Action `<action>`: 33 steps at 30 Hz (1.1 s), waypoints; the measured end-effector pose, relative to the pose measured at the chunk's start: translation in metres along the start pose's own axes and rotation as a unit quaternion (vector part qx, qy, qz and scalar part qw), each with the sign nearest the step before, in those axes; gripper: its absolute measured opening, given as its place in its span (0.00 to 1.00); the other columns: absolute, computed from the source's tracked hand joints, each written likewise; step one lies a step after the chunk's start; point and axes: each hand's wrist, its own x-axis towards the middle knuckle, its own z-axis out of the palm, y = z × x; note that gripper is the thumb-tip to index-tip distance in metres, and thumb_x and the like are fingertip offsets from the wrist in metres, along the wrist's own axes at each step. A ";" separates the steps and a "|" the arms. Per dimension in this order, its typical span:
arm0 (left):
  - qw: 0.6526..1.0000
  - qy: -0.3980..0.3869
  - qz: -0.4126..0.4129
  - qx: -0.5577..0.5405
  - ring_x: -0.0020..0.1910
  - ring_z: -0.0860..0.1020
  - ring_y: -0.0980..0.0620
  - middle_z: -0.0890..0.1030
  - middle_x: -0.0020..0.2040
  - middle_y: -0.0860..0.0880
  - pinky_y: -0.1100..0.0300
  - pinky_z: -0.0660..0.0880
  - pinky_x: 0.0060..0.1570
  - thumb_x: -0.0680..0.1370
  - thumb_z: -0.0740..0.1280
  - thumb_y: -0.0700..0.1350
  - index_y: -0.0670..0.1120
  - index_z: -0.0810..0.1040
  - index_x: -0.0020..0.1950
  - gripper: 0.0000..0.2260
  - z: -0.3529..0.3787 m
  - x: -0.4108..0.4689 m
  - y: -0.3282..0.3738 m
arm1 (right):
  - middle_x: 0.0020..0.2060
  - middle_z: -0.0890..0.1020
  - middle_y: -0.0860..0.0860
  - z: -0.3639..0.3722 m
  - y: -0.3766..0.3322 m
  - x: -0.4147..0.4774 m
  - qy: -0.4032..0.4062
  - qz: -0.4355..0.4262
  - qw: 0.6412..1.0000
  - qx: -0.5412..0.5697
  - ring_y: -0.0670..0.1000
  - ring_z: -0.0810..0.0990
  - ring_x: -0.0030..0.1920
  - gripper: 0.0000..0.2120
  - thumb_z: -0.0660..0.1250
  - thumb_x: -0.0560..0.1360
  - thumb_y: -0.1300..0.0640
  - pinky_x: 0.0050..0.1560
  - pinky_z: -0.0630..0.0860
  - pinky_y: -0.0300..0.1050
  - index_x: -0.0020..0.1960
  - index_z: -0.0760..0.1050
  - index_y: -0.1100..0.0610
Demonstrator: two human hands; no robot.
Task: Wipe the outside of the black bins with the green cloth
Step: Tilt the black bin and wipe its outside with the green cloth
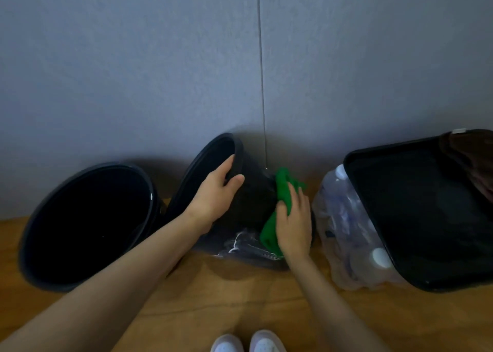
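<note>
While the left bin (25, 255) stands untouched on the floor (240, 298), it cannot be told whether it is wiped. The middle bin (253, 202) is held tilted, its rim clamped in the grip of the left hand (216, 194), fingers inside and thumb outside. The cloth (282, 188) is pressed on that bin's side by the right hand (293, 223), its grip spread flat. Wiping is judged under way here; the right bin (426, 218), beside a bag of bottles (344, 226), is not yet reached. No writing can be read.
</note>
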 end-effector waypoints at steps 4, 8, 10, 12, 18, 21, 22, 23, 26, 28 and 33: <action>1.000 0.000 0.007 -0.004 0.64 0.74 0.50 0.74 0.67 0.49 0.48 0.70 0.67 0.80 0.59 0.41 0.53 0.61 0.74 0.23 0.000 -0.001 -0.005 | 0.73 0.62 0.54 -0.009 0.027 0.019 -0.018 0.105 0.993 0.041 0.55 0.59 0.73 0.22 0.52 0.79 0.55 0.72 0.58 0.58 0.73 0.60 0.52; 1.000 0.016 0.014 0.015 0.67 0.72 0.49 0.73 0.68 0.50 0.47 0.68 0.68 0.79 0.61 0.45 0.55 0.60 0.74 0.24 0.005 0.000 -0.011 | 0.74 0.62 0.51 -0.006 -0.011 0.006 0.001 0.008 0.997 0.071 0.51 0.58 0.74 0.22 0.54 0.79 0.59 0.73 0.58 0.55 0.73 0.62 0.51; 0.999 0.020 0.022 0.012 0.68 0.71 0.50 0.73 0.69 0.51 0.47 0.67 0.68 0.79 0.61 0.45 0.55 0.61 0.74 0.24 0.010 0.000 -0.011 | 0.75 0.58 0.48 -0.001 -0.043 -0.006 -0.008 -0.072 0.994 0.083 0.48 0.54 0.75 0.24 0.54 0.79 0.58 0.74 0.55 0.52 0.73 0.59 0.47; 1.000 0.021 0.020 0.009 0.67 0.70 0.52 0.72 0.69 0.51 0.49 0.68 0.68 0.79 0.61 0.44 0.53 0.60 0.75 0.24 0.013 0.000 -0.009 | 0.75 0.56 0.47 0.003 -0.065 -0.015 -0.023 -0.142 0.985 0.093 0.48 0.50 0.76 0.26 0.53 0.77 0.56 0.74 0.52 0.47 0.74 0.55 0.44; 0.999 0.038 0.012 -0.014 0.61 0.76 0.51 0.78 0.63 0.50 0.48 0.72 0.64 0.80 0.61 0.41 0.53 0.64 0.73 0.22 0.003 0.002 -0.012 | 0.75 0.58 0.51 0.003 -0.010 0.006 -0.008 -0.021 0.998 0.059 0.51 0.55 0.75 0.26 0.58 0.77 0.60 0.73 0.56 0.52 0.73 0.59 0.47; 0.999 0.026 0.014 -0.016 0.60 0.77 0.52 0.78 0.63 0.51 0.49 0.72 0.65 0.80 0.60 0.40 0.54 0.64 0.73 0.22 0.004 -0.001 -0.009 | 0.74 0.61 0.54 -0.007 0.034 0.019 0.001 0.102 0.993 0.052 0.55 0.58 0.74 0.23 0.56 0.78 0.60 0.72 0.57 0.59 0.73 0.62 0.50; 1.000 0.018 0.016 -0.014 0.61 0.76 0.52 0.77 0.64 0.51 0.49 0.71 0.65 0.80 0.60 0.40 0.54 0.63 0.73 0.22 0.005 -0.001 -0.008 | 0.73 0.62 0.55 -0.009 0.042 0.019 0.001 0.111 0.992 0.057 0.56 0.59 0.73 0.23 0.55 0.78 0.60 0.72 0.57 0.60 0.72 0.62 0.51; 1.000 0.013 0.016 -0.010 0.62 0.75 0.51 0.77 0.64 0.51 0.49 0.71 0.66 0.80 0.60 0.41 0.55 0.62 0.73 0.23 0.006 -0.001 -0.007 | 0.73 0.62 0.55 -0.009 0.043 0.017 0.005 0.111 0.991 0.070 0.55 0.59 0.74 0.22 0.55 0.78 0.60 0.73 0.56 0.59 0.72 0.63 0.52; 1.000 0.013 0.012 -0.003 0.65 0.73 0.50 0.75 0.66 0.50 0.47 0.70 0.66 0.80 0.61 0.43 0.55 0.61 0.74 0.24 0.011 0.000 -0.007 | 0.74 0.61 0.52 -0.005 0.013 0.005 0.020 0.072 0.992 0.101 0.52 0.57 0.74 0.22 0.53 0.77 0.55 0.73 0.55 0.56 0.72 0.63 0.49; 1.000 0.019 0.011 -0.001 0.66 0.72 0.50 0.74 0.67 0.50 0.48 0.69 0.67 0.79 0.61 0.44 0.55 0.61 0.74 0.24 0.014 0.000 -0.007 | 0.74 0.60 0.49 -0.001 -0.023 -0.006 0.025 0.007 0.994 0.105 0.50 0.56 0.74 0.25 0.52 0.74 0.52 0.74 0.55 0.53 0.72 0.62 0.46; 1.000 0.011 0.008 -0.011 0.65 0.73 0.51 0.75 0.67 0.51 0.50 0.70 0.66 0.79 0.61 0.43 0.53 0.63 0.74 0.23 0.015 -0.001 -0.003 | 0.75 0.58 0.48 0.005 -0.065 -0.014 -0.013 -0.127 0.986 0.106 0.49 0.53 0.75 0.25 0.51 0.74 0.50 0.72 0.53 0.45 0.71 0.56 0.40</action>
